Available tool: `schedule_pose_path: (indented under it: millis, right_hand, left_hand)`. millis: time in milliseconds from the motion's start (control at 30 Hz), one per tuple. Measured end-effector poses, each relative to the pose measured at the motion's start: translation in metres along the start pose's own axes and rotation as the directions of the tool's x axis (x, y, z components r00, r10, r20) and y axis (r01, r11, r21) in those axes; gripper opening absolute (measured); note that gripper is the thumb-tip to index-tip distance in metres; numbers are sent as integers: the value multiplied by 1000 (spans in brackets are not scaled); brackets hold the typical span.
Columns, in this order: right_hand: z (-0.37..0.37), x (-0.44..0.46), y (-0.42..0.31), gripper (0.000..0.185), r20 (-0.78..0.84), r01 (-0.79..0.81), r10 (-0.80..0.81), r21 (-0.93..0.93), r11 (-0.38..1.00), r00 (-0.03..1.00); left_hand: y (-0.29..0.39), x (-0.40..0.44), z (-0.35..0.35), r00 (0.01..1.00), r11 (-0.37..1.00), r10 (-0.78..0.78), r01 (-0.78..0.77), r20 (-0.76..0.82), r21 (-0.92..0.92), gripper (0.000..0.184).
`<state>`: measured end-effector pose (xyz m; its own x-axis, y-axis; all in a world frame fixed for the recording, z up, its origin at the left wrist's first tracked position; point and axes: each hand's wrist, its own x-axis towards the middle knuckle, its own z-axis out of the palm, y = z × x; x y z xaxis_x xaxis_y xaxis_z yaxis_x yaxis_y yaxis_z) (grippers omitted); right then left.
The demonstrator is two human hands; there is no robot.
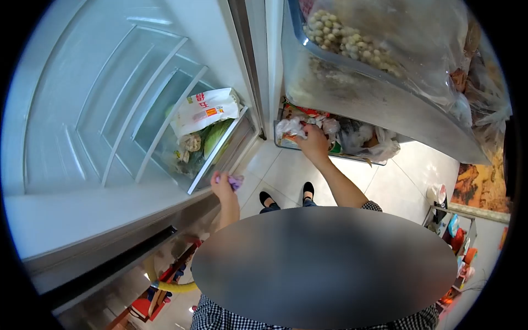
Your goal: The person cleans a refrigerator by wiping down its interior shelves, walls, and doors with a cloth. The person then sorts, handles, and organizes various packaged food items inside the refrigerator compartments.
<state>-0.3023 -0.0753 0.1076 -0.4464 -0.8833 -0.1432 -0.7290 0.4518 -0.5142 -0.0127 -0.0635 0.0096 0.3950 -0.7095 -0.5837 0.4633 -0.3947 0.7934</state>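
Observation:
My left hand (pixel 223 188) is closed around a crumpled purple cloth (pixel 236 182), close to the front of the left-hand fridge drawer. My right hand (pixel 314 144) reaches down into a low pulled-out drawer (pixel 352 158), its fingers curled onto a whitish clear plastic bag (pixel 290 127). The fingertips are partly hidden by the bag. More bagged items lie in that drawer, among them a crumpled clear bag (pixel 382 148) at its right end.
An open door (pixel 66 220) with clear shelves is at left. Its drawer holds a white printed bag (pixel 206 113) and green vegetables (pixel 217 137). At upper right, a large drawer (pixel 385 91) juts out with bagged round pale items (pixel 346 41). A rack (pixel 454 236) stands right.

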Motion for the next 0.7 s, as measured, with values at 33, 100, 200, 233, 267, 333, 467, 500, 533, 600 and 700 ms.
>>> schedule_pose_path:
  millis: [33, 100, 200, 233, 267, 333, 467, 500, 533, 600, 700]
  right_hand:
    - [2, 4, 7, 40, 0, 3, -3, 86, 996, 1000]
    - [2, 11, 26, 35, 4, 5, -6, 252, 968, 1000]
    - [1, 26, 49, 32, 121, -131, 79, 525, 841, 990]
    - [0, 30, 57, 26, 177, -157, 75, 509, 846, 981]
    - [-2, 31, 59, 26, 171, -145, 61, 530, 835, 983]
    - [-3, 31, 63, 26, 163, -124, 36, 571, 812, 986]
    - [-12, 25, 63, 31, -39, 91, -82, 491, 866, 996]
    - [-15, 24, 67, 31, -101, 180, -151, 428, 886, 983]
    - [-18, 23, 70, 32, -158, 266, -222, 357, 895, 962]
    - [-23, 23, 80, 30, -100, 179, -150, 457, 871, 984]
    - [-25, 25, 101, 27, -107, 122, -80, 485, 866, 991]
  left_hand:
    - [-6, -11, -1, 1000, 1000, -2, 2, 18, 22, 41]
    - [-10, -34, 0, 997, 999, -13, 9, 81, 46, 36]
    - [-10, -58, 5, 989, 994, -14, -3, 148, 113, 28]
    - [-10, -63, 8, 986, 992, -22, 1, 167, 125, 28]
    - [-11, -68, 13, 982, 991, -29, 4, 188, 136, 27]
    - [-15, -77, 25, 976, 987, 26, -60, 217, 151, 27]
    - [0, -112, 65, 950, 979, 91, -140, 298, 150, 27]
    - [-4, -114, 70, 933, 976, 99, -158, 345, 148, 25]
    - [-4, -119, 77, 926, 971, 105, -175, 361, 165, 25]
    - [2, -133, 92, 911, 958, 115, -207, 395, 199, 24]
    - [1, -140, 102, 888, 964, 65, -174, 456, 202, 25]
